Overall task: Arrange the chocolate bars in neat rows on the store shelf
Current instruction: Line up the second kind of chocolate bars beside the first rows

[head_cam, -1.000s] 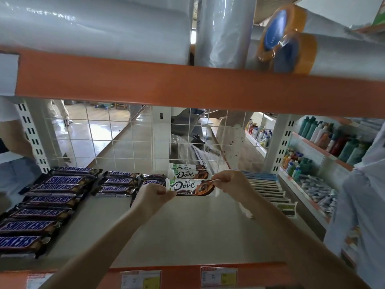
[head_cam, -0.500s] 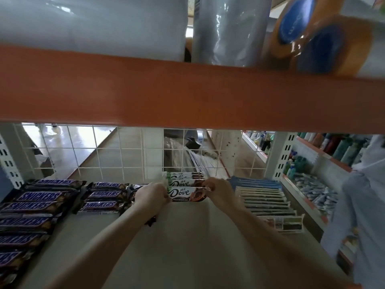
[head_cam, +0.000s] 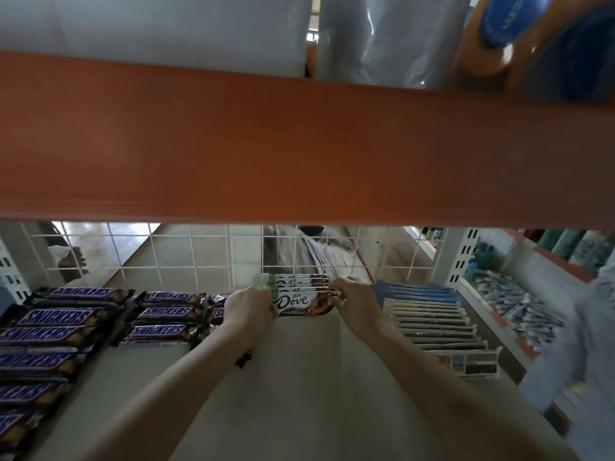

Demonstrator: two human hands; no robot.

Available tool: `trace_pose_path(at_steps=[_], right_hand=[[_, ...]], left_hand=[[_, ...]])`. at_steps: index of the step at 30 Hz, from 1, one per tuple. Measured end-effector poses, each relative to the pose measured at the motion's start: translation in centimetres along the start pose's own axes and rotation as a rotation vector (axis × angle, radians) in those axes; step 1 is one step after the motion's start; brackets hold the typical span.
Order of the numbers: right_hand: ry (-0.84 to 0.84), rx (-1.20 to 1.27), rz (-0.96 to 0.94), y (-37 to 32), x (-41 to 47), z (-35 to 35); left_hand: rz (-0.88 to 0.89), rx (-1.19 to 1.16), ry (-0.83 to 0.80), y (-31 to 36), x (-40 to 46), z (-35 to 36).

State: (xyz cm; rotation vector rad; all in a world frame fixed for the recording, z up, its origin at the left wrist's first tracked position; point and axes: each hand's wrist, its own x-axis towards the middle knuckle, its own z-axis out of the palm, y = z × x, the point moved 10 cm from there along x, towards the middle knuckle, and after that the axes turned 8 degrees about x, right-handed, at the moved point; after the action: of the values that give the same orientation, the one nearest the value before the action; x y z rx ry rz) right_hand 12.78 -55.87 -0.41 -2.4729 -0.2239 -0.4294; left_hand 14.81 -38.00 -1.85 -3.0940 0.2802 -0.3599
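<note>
A white and brown Dove bar (head_cam: 299, 303) lies at the front of a short row of Dove bars (head_cam: 298, 283) near the back of the grey shelf (head_cam: 299, 394). My left hand (head_cam: 250, 309) pinches its left end and my right hand (head_cam: 356, 302) pinches its right end. The bar sits low, at or just above the shelf surface; contact cannot be told. Purple Snickers bars (head_cam: 56, 337) lie in rows on the left, with a second column (head_cam: 163, 316) beside them.
An orange shelf beam (head_cam: 299, 144) crosses close overhead. A white wire grid (head_cam: 186, 254) backs the shelf. Blue and beige flat packs (head_cam: 432, 317) lie in a row on the right. A person in pale clothing (head_cam: 585, 344) stands at the far right.
Both hands carried the Dove bar down and back against the row of Dove bars. The camera moved closer under the orange beam.
</note>
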Motion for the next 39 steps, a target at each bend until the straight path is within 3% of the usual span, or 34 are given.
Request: trace_pose_path(at_steps=[15, 22, 29, 39], right_hand=[[0.001, -0.089, -0.021, -0.6, -1.2, -1.1], [0.066, -0.181, -0.046, -2.0, -3.5, -3.5], [0.038, -0.289, -0.019, -1.5, -7.4, -6.0], [0.023, -0.293, 0.123, 3.0, -15.5, -11.7]], left_hand=[[-0.041, 0.014, 0.053, -0.4, -1.4, -2.3], [0.132, -0.212, 0.206, 4.4, -3.2, -5.1], [0.291, -0.171, 0.041, 12.0, -6.4, -4.1], [0.39, -0.239, 0.001, 19.5, -12.0, -5.2]])
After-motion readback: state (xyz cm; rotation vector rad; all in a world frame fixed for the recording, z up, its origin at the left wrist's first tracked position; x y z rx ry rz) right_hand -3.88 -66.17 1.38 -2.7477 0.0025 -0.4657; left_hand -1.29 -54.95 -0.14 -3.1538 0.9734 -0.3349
